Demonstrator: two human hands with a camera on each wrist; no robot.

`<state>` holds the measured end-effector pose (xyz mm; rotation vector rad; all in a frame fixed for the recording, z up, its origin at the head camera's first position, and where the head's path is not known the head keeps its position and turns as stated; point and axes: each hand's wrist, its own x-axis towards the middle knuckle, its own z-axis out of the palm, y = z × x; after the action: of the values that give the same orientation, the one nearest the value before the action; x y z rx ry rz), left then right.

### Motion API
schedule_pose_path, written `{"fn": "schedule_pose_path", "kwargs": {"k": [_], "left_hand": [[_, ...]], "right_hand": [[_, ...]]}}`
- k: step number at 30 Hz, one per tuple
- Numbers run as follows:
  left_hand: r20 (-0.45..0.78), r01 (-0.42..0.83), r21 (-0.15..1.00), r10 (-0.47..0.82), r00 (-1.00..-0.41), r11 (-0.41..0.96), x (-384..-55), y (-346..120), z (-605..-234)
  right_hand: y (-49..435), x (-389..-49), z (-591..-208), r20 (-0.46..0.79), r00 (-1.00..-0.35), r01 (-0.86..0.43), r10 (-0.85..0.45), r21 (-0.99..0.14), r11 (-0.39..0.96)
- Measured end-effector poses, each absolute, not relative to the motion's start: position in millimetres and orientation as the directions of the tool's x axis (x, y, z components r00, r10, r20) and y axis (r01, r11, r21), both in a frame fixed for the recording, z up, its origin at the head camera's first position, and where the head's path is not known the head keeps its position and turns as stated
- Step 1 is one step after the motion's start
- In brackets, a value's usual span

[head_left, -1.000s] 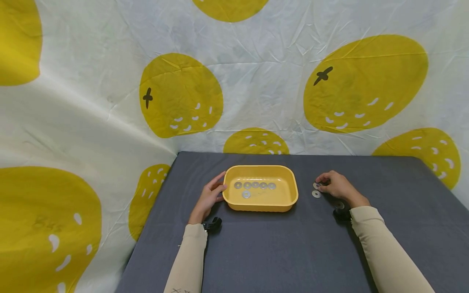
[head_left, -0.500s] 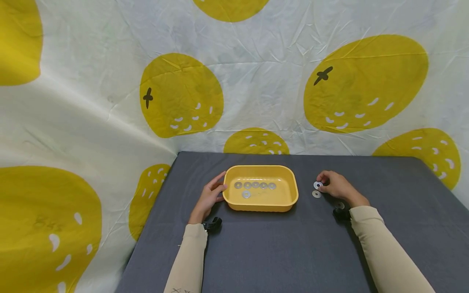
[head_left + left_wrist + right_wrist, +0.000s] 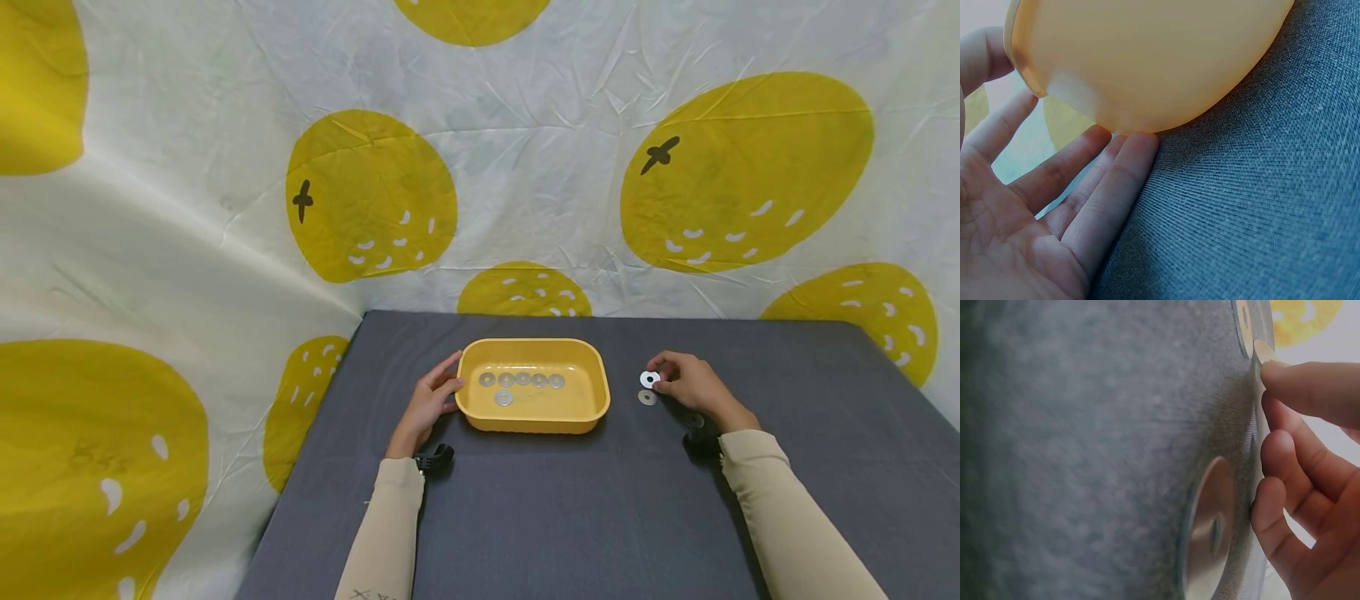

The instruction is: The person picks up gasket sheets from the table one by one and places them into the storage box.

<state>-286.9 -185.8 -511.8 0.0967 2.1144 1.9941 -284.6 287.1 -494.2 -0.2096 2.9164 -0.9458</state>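
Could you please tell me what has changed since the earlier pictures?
The right hand has tilted up the washer it pinches, whose face now shines; whether it has fully left the cloth is unclear. The left hand, yellow tray, six washers inside and two other loose washers stayed put.

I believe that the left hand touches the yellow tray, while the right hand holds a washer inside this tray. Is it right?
Not quite: the washer that the right hand holds is outside the yellow tray, over the dark table to its right, as the head view shows. The left hand does touch the tray.
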Motion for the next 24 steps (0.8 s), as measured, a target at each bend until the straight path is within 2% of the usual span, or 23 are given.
{"fn": "schedule_pose_path", "kwargs": {"k": [12, 24], "left_hand": [[-0.124, -0.111, 0.991, 0.209, -0.970, 0.074, -286, -186, -511], [-0.137, -0.126, 0.990, 0.193, -0.972, 0.067, -286, -184, -509]], "right_hand": [[288, -280, -494, 0.001, -0.995, -0.077, -0.102, -0.664, 0.744], [281, -274, -482, -0.027, -0.998, -0.009, -0.055, -0.827, 0.562]]}}
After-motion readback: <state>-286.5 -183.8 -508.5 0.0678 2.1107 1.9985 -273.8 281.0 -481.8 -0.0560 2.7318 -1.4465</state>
